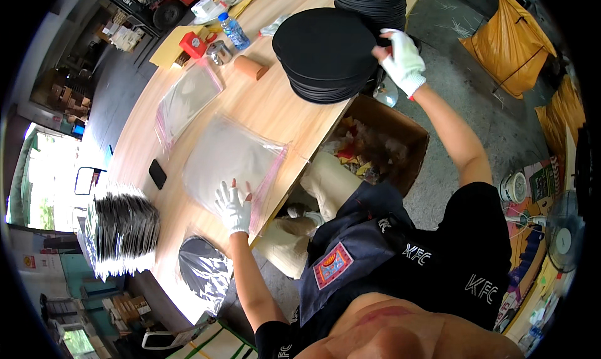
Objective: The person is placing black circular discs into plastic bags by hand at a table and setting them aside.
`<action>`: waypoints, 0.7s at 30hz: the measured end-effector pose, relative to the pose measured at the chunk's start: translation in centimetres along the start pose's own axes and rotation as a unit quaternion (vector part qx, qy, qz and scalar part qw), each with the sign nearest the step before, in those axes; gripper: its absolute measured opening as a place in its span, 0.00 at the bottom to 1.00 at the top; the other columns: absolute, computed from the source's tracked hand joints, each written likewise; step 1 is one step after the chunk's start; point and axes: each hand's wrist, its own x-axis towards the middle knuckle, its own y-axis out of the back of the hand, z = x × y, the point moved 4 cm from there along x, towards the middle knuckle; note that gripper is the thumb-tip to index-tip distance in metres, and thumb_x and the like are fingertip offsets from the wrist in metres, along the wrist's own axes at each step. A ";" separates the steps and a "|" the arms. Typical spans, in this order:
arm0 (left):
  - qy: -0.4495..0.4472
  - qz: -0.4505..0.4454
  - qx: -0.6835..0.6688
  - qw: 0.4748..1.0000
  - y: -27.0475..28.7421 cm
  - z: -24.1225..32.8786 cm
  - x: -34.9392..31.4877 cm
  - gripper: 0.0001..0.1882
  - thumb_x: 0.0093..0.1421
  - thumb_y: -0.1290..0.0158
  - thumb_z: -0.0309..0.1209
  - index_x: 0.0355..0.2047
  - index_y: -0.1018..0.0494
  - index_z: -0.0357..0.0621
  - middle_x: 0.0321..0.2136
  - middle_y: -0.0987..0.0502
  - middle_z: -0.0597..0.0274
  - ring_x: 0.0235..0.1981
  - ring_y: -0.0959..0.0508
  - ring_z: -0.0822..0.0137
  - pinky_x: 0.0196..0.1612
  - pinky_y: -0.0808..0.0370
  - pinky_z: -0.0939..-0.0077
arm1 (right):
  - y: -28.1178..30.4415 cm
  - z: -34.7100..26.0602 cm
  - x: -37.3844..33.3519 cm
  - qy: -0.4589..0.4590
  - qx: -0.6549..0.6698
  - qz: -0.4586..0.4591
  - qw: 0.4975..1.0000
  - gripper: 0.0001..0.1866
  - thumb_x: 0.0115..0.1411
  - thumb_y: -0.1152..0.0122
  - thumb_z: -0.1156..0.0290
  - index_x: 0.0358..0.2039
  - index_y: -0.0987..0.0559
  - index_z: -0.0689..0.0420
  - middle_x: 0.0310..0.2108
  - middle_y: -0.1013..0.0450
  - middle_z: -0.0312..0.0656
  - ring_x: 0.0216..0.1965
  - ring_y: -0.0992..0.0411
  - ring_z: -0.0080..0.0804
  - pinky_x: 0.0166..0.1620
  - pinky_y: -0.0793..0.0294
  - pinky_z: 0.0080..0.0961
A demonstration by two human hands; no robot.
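My left hand (pixel 233 210), in a white glove with some fingertips bare, lies with fingers spread on the near edge of a pile of clear plastic bags (pixel 228 155) with pink-edged openings. At the right side of a stack of flat black discs (pixel 325 49), my right hand (pixel 404 61) is raised in a similar glove. Its fingers are apart and curved toward the rim, and nothing shows between them; whether they touch a disc I cannot tell. Close to my left forearm, a black disc in a clear bag (pixel 203 268) rests on the table.
Another black stack (pixel 369 2) stands behind. The wooden table (pixel 134 136) also bears bagged black discs piled up (pixel 122 230), a phone (pixel 158 174), more bags (pixel 188 102), a brown roll (pixel 250 67) and a water bottle (pixel 234 31). A cardboard box (pixel 416 143) of scraps sits below.
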 end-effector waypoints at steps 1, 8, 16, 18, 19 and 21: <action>-0.021 0.037 -0.021 0.999 0.6 0.7 0.5 0.35 0.53 0.42 0.42 0.60 0.39 0.55 0.64 0.45 0.50 0.64 0.47 0.45 0.65 0.50 0.49 | -0.7 2.9 0.5 -0.134 0.027 -0.030 0.990 0.31 0.53 0.42 0.41 0.41 0.28 0.58 0.45 0.28 0.50 0.47 0.28 0.45 0.50 0.32 0.37; -0.092 0.085 -0.149 0.981 4.5 6.3 1.7 0.31 0.54 0.42 0.33 0.59 0.36 0.55 0.63 0.42 0.52 0.64 0.45 0.46 0.65 0.46 0.57 | -5.8 2.9 0.0 -0.406 0.512 -0.125 0.747 0.29 0.56 0.34 0.67 0.56 0.33 0.61 0.17 0.35 0.29 0.11 0.41 0.14 0.13 0.49 0.15; 0.040 0.110 -0.592 0.798 9.1 5.6 1.9 0.32 0.59 0.48 0.26 0.63 0.43 0.42 0.60 0.38 0.55 0.59 0.36 0.64 0.58 0.38 0.74 | -4.5 -11.9 -5.0 -0.114 0.480 -0.302 0.815 0.22 0.62 0.47 0.75 0.56 0.34 0.67 0.23 0.23 0.42 0.15 0.30 0.18 0.20 0.31 0.15; 0.082 0.113 -0.589 0.796 9.3 4.8 2.9 0.32 0.57 0.45 0.25 0.62 0.42 0.40 0.54 0.31 0.56 0.52 0.30 0.69 0.55 0.34 0.74 | -5.9 -14.0 -6.3 0.058 0.456 -0.298 0.837 0.19 0.58 0.44 0.76 0.50 0.29 0.67 0.23 0.21 0.42 0.17 0.27 0.22 0.22 0.29 0.18; 0.085 0.107 -0.590 0.795 9.1 4.6 2.3 0.30 0.56 0.45 0.24 0.60 0.39 0.40 0.51 0.29 0.58 0.50 0.29 0.70 0.53 0.33 0.75 | -6.1 -14.9 -7.0 0.173 0.397 -0.267 0.861 0.16 0.56 0.42 0.75 0.45 0.26 0.66 0.25 0.21 0.43 0.20 0.24 0.28 0.24 0.27 0.21; 0.091 0.099 -0.590 0.796 8.6 4.6 1.2 0.26 0.56 0.45 0.23 0.55 0.34 0.39 0.44 0.25 0.61 0.44 0.28 0.72 0.50 0.31 0.77 | -8.8 -15.6 -8.7 0.238 0.306 -0.236 0.891 0.16 0.56 0.39 0.69 0.44 0.25 0.62 0.21 0.24 0.46 0.20 0.25 0.41 0.24 0.28 0.32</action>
